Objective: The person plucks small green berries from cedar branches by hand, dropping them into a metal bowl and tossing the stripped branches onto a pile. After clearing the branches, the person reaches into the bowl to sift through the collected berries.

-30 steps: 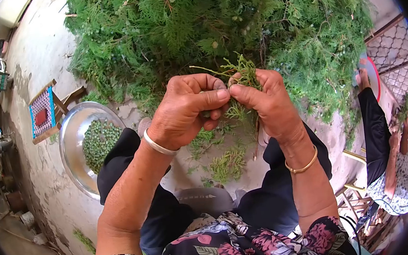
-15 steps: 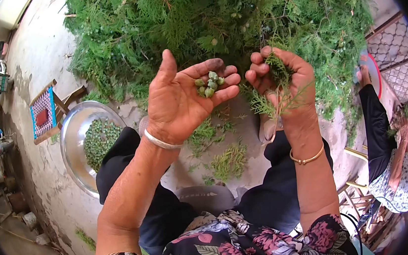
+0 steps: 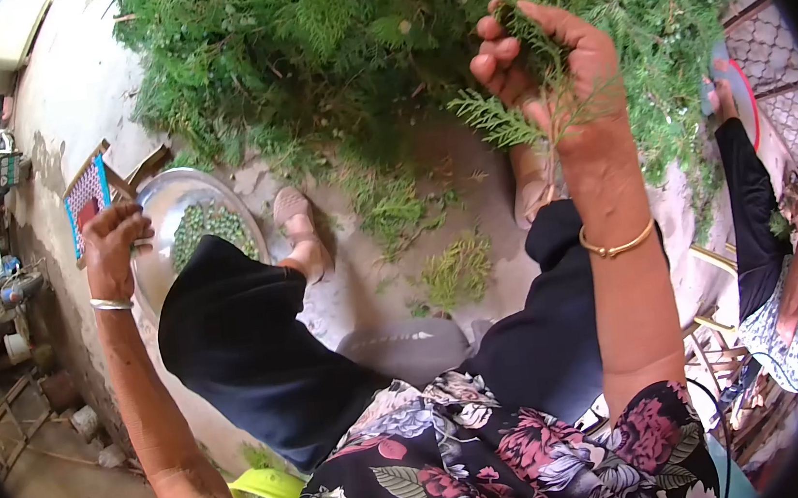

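My right hand (image 3: 551, 73) is raised in front of the heap of green conifer branches (image 3: 300, 45), closed around a conifer sprig (image 3: 498, 122) whose stems hang down past the palm. At the left, my left hand (image 3: 117, 245) is palm down at the near-left rim of a metal bowl (image 3: 153, 294). Its fingers are curled, and whatever may be in them is hidden. Small round green cones (image 3: 212, 228) lie in the bowl, partly covered by my knee.
A small woven-seat stool (image 3: 87, 199) stands beyond the bowl. Loose sprigs (image 3: 457, 270) lie on the floor between my feet. Another person's dark sleeve (image 3: 750, 212) shows at the right. A yellow-green object (image 3: 269, 491) is beside my left hip.
My left hand has moved from the centre, where it held several green cones in an open palm, left to the bowl and turned over. My right hand has risen with the sprig.
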Available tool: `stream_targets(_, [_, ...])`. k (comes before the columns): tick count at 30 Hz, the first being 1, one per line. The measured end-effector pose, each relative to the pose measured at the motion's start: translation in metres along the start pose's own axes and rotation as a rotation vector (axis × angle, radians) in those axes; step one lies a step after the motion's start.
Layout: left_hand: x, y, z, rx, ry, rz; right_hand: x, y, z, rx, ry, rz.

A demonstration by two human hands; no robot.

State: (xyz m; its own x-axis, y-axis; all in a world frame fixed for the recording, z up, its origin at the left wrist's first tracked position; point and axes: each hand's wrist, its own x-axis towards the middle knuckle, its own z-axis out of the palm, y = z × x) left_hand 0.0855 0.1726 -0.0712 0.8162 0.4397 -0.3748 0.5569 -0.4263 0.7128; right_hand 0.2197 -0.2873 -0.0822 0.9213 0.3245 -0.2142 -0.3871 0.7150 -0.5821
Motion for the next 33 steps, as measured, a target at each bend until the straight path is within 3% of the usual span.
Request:
stream_targets(1, [0.001,-0.029,-0.018,0.085,-0.002,-0.086,-0.002,-0.001,0.0,0.016,0.004,0.009])
stream_targets(2, [0.005,-0.072,-0.031,0.29,0.057,0.108,-0.003,-0.003,0.0,-0.008,0.029,0.006])
stream_targets(3, [-0.009,-0.059,-0.031,0.764,0.041,0.142,-0.003,-0.005,-0.002,-0.037,0.051,0.002])
stream_targets(5, [-0.017,-0.056,-0.025,1.056,0.133,0.162,-0.005,-0.004,-0.003,-0.011,-0.056,0.036])
stream_targets(8, [-0.007,-0.032,0.008,0.819,0.198,0.342,-0.005,-0.007,-0.001,0.182,-0.238,0.069])
stream_targets(9, [-0.015,0.005,0.034,0.746,0.177,0.363,-0.006,-0.009,0.003,0.168,-0.245,0.059])
stream_targets(10, [-0.015,0.022,0.055,0.569,0.124,0.521,-0.007,-0.006,0.009,0.236,-0.254,0.082])
stream_targets(11, [-0.022,0.043,0.078,0.577,0.126,0.581,-0.008,-0.004,0.012,0.309,-0.263,0.107])
stream_targets(12, [-0.036,0.075,0.104,0.497,0.124,0.564,-0.005,-0.003,0.009,0.355,-0.316,0.123])
stream_targets(14, [-0.05,0.106,0.142,0.208,-0.015,0.619,-0.006,-0.004,0.013,0.347,-0.318,0.123])
stream_targets(17, [-0.051,0.122,0.18,0.191,-0.173,0.746,-0.007,-0.007,0.011,0.257,-0.255,0.115])
stream_targets(20, [-0.024,0.089,0.228,0.217,-0.312,0.484,-0.011,-0.012,-0.005,0.081,-0.098,0.135])
stream_targets(22, [0.003,0.03,0.27,0.441,-0.328,0.543,-0.018,-0.014,-0.001,-0.129,0.202,0.134])
stream_targets(25, [0.014,-0.056,0.333,0.553,-0.462,0.345,-0.019,-0.029,-0.021,-0.053,0.1,0.241])
stream_targets(26, [0.014,-0.104,0.357,0.525,-0.435,0.437,-0.022,-0.029,-0.015,-0.034,0.17,0.207])
stream_targets(29, [-0.018,-0.117,0.381,0.575,-0.512,0.267,-0.03,-0.038,-0.004,-0.03,0.17,0.213])
stream_targets(33, [-0.016,-0.127,0.429,0.444,-0.46,0.359,-0.035,-0.041,0.0,-0.052,0.302,0.171])
